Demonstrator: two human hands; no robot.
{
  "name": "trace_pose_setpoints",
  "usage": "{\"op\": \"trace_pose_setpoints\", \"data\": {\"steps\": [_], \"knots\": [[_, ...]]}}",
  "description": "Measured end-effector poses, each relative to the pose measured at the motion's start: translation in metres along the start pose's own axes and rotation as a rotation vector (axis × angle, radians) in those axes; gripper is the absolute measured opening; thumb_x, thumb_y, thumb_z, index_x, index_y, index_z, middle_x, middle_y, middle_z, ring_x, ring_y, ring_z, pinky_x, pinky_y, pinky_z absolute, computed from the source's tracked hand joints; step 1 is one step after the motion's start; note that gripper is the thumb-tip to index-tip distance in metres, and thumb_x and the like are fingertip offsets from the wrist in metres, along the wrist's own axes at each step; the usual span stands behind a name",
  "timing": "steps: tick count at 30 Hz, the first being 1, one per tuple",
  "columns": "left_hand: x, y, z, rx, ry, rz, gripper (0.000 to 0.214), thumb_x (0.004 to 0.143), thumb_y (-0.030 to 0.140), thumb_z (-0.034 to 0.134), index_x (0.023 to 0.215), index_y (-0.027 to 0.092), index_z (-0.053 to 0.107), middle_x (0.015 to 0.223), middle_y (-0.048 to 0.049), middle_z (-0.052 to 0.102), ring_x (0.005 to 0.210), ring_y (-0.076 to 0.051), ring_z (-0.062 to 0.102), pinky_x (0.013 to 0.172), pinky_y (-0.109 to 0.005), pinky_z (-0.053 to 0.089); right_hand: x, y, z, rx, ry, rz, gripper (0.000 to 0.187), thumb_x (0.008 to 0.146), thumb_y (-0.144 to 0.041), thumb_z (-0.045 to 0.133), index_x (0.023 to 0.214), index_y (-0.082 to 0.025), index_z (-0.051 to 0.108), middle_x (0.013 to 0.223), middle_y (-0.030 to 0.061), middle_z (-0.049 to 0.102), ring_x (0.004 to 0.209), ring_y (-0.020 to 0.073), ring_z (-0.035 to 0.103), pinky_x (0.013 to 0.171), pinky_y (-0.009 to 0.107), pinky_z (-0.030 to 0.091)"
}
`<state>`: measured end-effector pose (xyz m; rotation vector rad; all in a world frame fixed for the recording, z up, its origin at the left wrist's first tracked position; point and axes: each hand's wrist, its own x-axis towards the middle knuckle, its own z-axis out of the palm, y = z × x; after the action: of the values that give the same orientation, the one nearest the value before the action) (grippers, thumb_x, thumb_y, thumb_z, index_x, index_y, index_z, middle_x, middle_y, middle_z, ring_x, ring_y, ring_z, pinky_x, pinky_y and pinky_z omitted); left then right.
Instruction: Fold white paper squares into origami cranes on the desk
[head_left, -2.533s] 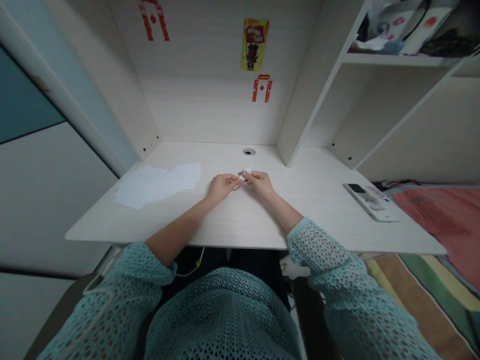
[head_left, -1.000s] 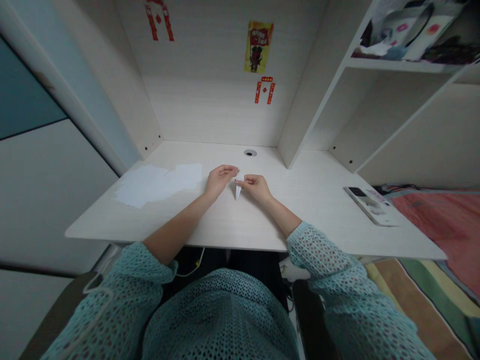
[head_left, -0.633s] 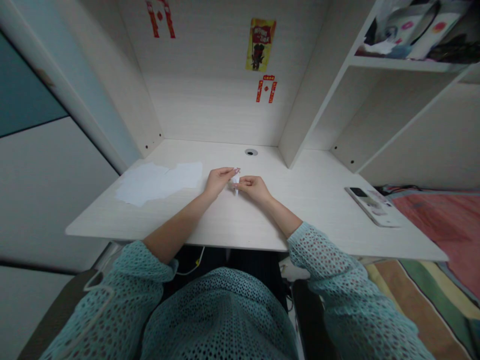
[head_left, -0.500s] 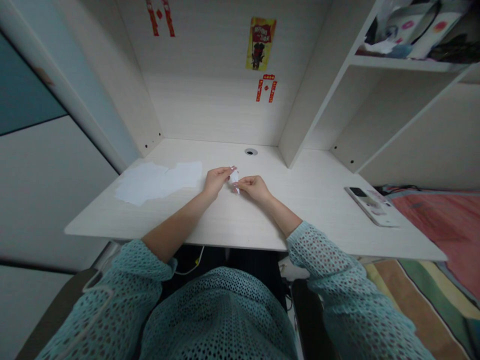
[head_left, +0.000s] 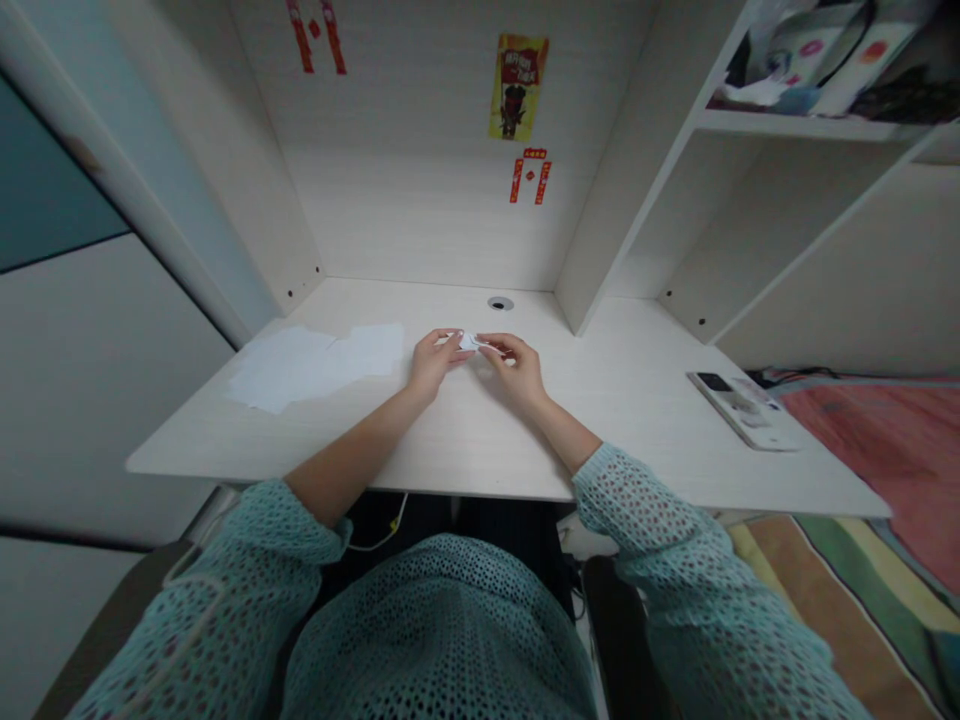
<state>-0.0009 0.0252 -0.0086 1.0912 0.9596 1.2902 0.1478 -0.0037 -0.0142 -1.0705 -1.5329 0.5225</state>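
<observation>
A small folded piece of white paper [head_left: 469, 342] is pinched between both my hands near the middle of the pale wooden desk [head_left: 487, 440]. My left hand [head_left: 433, 361] grips its left side with curled fingers. My right hand [head_left: 515, 367] holds its right side, fingertips closed on the paper. Most of the paper is hidden by my fingers. Both forearms rest over the desk, with teal knitted sleeves near the front edge.
Several loose white paper sheets [head_left: 311, 365] lie on the desk to the left. A white remote control [head_left: 740, 408] lies at the right end. A cable hole [head_left: 499, 303] sits behind my hands. A shelf divider [head_left: 600, 240] rises at the right; a striped bedcover [head_left: 885, 470] lies beyond.
The folded paper hung point-down between my hands a second ago; both hands have since moved slightly away from me and now hold it flatter, mostly covered by fingers.
</observation>
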Motion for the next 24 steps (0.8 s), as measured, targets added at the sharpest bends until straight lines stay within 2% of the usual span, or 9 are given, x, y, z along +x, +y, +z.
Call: {"op": "trace_pose_setpoints", "data": {"steps": [6, 12, 15, 24], "knots": [[-0.004, 0.003, 0.002, -0.058, -0.045, -0.017, 0.033, 0.072, 0.039, 0.068, 0.095, 0.016, 0.059, 0.085, -0.0047, 0.067, 0.076, -0.016, 0.068, 0.081, -0.032, 0.050, 0.000, 0.001, -0.005, -0.071, -0.050, -0.087, 0.024, 0.075, -0.037, 0.066, 0.096, -0.026, 0.071, 0.089, 0.0058, 0.067, 0.084, 0.0188, 0.058, 0.075, 0.033, 0.046], [-0.006, 0.006, 0.002, -0.048, -0.217, 0.012, 0.052, 0.065, 0.033, 0.073, 0.112, 0.016, 0.058, 0.100, -0.0082, 0.069, 0.093, -0.017, 0.065, 0.092, -0.031, 0.045, 0.001, 0.002, -0.009, -0.081, 0.031, -0.113, 0.020, 0.078, -0.036, 0.064, 0.093, -0.026, 0.072, 0.087, 0.0049, 0.069, 0.081, 0.0184, 0.059, 0.078, 0.034, 0.045], [-0.004, 0.004, 0.001, -0.026, -0.259, 0.063, 0.057, 0.062, 0.030, 0.075, 0.114, 0.014, 0.059, 0.104, -0.0099, 0.068, 0.099, -0.019, 0.063, 0.095, -0.032, 0.042, 0.001, 0.000, -0.009, -0.038, 0.056, -0.080, 0.019, 0.077, -0.037, 0.064, 0.090, -0.025, 0.073, 0.089, 0.0054, 0.070, 0.082, 0.0185, 0.061, 0.077, 0.033, 0.045], [-0.002, -0.001, -0.001, 0.014, -0.218, 0.121, 0.055, 0.062, 0.029, 0.074, 0.113, 0.014, 0.061, 0.098, -0.0086, 0.070, 0.094, -0.019, 0.063, 0.094, -0.033, 0.042, 0.007, 0.011, -0.002, 0.221, 0.021, 0.106, 0.027, 0.067, -0.042, 0.070, 0.081, -0.019, 0.072, 0.086, 0.0077, 0.071, 0.079, 0.0192, 0.064, 0.072, 0.031, 0.046]]}}
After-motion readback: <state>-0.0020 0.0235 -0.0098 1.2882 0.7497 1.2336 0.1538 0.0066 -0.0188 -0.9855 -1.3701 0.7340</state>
